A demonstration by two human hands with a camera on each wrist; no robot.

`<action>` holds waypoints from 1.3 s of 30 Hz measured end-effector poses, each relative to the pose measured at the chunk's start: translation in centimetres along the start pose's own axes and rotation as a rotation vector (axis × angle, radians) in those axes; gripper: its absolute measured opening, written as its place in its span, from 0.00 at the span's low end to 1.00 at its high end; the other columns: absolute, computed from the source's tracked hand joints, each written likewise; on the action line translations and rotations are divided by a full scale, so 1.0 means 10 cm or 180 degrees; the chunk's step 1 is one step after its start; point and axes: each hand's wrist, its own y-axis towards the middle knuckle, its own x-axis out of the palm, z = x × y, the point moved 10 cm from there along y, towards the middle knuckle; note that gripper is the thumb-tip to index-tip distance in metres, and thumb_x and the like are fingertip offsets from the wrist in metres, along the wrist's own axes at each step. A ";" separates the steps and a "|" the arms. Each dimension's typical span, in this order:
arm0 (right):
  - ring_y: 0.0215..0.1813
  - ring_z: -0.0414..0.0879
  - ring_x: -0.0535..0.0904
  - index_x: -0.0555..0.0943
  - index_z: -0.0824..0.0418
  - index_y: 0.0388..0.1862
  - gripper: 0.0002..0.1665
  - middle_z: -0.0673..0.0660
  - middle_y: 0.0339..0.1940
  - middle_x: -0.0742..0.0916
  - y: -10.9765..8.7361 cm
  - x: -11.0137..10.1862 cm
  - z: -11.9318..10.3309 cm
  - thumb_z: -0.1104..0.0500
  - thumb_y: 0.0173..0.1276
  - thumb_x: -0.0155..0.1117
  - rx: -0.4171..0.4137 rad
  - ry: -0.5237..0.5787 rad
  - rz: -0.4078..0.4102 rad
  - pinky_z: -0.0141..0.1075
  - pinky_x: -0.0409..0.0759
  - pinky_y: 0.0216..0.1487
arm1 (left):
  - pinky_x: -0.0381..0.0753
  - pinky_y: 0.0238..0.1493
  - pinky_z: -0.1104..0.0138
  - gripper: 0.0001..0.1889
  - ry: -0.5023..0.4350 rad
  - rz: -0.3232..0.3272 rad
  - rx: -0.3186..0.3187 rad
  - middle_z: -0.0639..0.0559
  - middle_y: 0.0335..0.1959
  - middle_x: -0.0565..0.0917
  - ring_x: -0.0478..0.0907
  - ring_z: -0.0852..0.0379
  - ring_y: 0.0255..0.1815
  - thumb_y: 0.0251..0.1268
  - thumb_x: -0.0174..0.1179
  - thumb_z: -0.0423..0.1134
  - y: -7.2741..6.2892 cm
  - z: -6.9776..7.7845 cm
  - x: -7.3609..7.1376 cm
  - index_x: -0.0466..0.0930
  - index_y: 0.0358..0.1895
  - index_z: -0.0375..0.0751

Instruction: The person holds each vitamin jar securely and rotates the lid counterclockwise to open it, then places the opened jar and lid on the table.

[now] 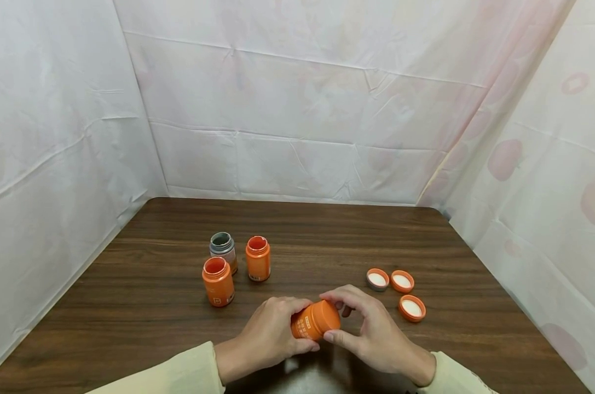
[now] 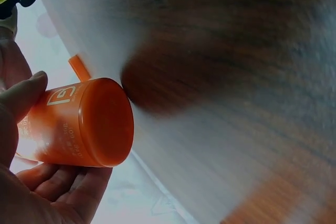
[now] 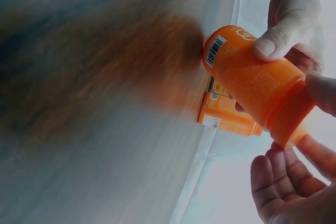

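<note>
An orange bottle (image 1: pixel 304 324) is tilted on its side above the table, its orange cap (image 1: pixel 329 316) sitting on the mouth and pointing right. My left hand (image 1: pixel 276 331) grips the bottle's body between thumb and fingers. On the cap's edge, my right hand (image 1: pixel 373 331) pinches with thumb and index finger. In the right wrist view the cap (image 3: pixel 290 115) is between the right thumb and a fingertip, and the other fingers curve below it. The left wrist view faces the smooth bottle base (image 2: pixel 108 123); the left thumb lies across the label.
Left of the hands stand two uncapped orange bottles (image 1: pixel 219 283) (image 1: pixel 259 261) and an uncapped grey bottle (image 1: pixel 223 244). To the right, two orange caps (image 1: pixel 402 281) (image 1: pixel 412 308) and a grey-and-orange cap (image 1: pixel 377 279) lie with white liners up. Pale curtains (image 1: pixel 297 98) enclose the dark wooden table (image 1: pixel 317 235).
</note>
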 end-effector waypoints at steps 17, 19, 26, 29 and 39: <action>0.55 0.44 0.80 0.78 0.52 0.64 0.38 0.50 0.59 0.82 0.01 0.01 -0.04 0.67 0.55 0.81 -0.0143 0.0010 -0.0174 0.37 0.78 0.51 | 0.80 0.39 0.71 0.24 -0.0050 0.0064 0.0061 0.64 0.39 0.86 0.78 0.71 0.35 0.49 0.82 0.47 -0.02 0.00 0.01 0.86 0.51 0.52; 0.57 0.45 0.79 0.78 0.53 0.64 0.39 0.49 0.59 0.82 0.02 0.02 -0.05 0.70 0.53 0.80 -0.0156 0.0005 -0.0185 0.37 0.78 0.52 | 0.80 0.39 0.71 0.24 -0.0060 0.0074 0.0083 0.64 0.39 0.86 0.78 0.71 0.35 0.49 0.82 0.46 -0.01 0.00 0.01 0.85 0.52 0.52; 0.62 0.47 0.77 0.78 0.54 0.65 0.44 0.51 0.61 0.80 0.02 0.03 -0.11 0.78 0.48 0.77 -0.0298 0.0054 -0.0213 0.40 0.80 0.58 | 0.80 0.39 0.71 0.25 -0.0065 0.0106 0.0131 0.63 0.39 0.86 0.78 0.72 0.36 0.49 0.82 0.46 -0.02 0.01 0.01 0.85 0.53 0.51; 0.62 0.47 0.77 0.77 0.53 0.67 0.45 0.51 0.62 0.80 0.02 0.02 -0.10 0.73 0.49 0.81 -0.0263 -0.0009 -0.0177 0.39 0.80 0.58 | 0.80 0.39 0.72 0.25 -0.0069 0.0123 0.0126 0.63 0.39 0.86 0.78 0.72 0.36 0.50 0.82 0.46 -0.03 0.00 0.00 0.85 0.52 0.52; 0.43 0.38 0.76 0.80 0.48 0.58 0.28 0.43 0.44 0.83 0.02 -0.05 -0.01 0.47 0.61 0.80 0.0092 -0.0359 0.0141 0.34 0.77 0.41 | 0.79 0.38 0.72 0.24 -0.0089 0.0149 0.0048 0.63 0.40 0.86 0.78 0.71 0.35 0.50 0.82 0.46 -0.05 0.00 -0.01 0.85 0.52 0.51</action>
